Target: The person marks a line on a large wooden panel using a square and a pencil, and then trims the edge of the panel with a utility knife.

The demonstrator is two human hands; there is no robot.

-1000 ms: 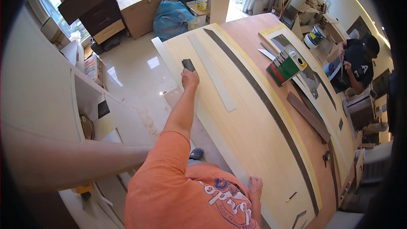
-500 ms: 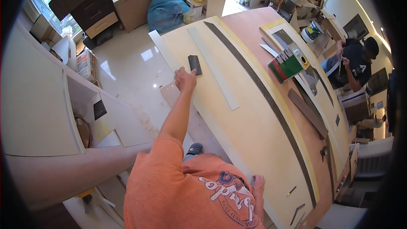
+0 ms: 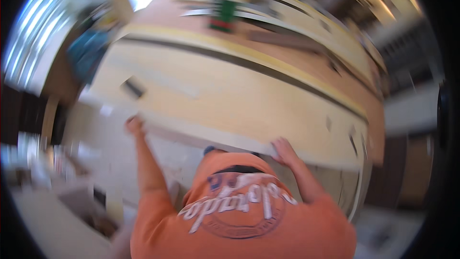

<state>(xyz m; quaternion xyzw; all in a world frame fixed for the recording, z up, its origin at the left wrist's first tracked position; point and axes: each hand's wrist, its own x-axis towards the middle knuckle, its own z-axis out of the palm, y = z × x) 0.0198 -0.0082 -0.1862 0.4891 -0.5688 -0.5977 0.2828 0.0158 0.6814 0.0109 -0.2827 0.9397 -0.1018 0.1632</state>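
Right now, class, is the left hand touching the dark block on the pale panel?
Apart: the head view shows a strip of pale panel between the left hand and the dark block.

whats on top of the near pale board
On the board: a dark block, left; a blurred pale strip right of it; blurred dark items, right. The surface beneath them is covered.

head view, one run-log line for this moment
left hand: near pale board, grip unclear | right hand: at board's near edge | dark block: on board, apart from both hands
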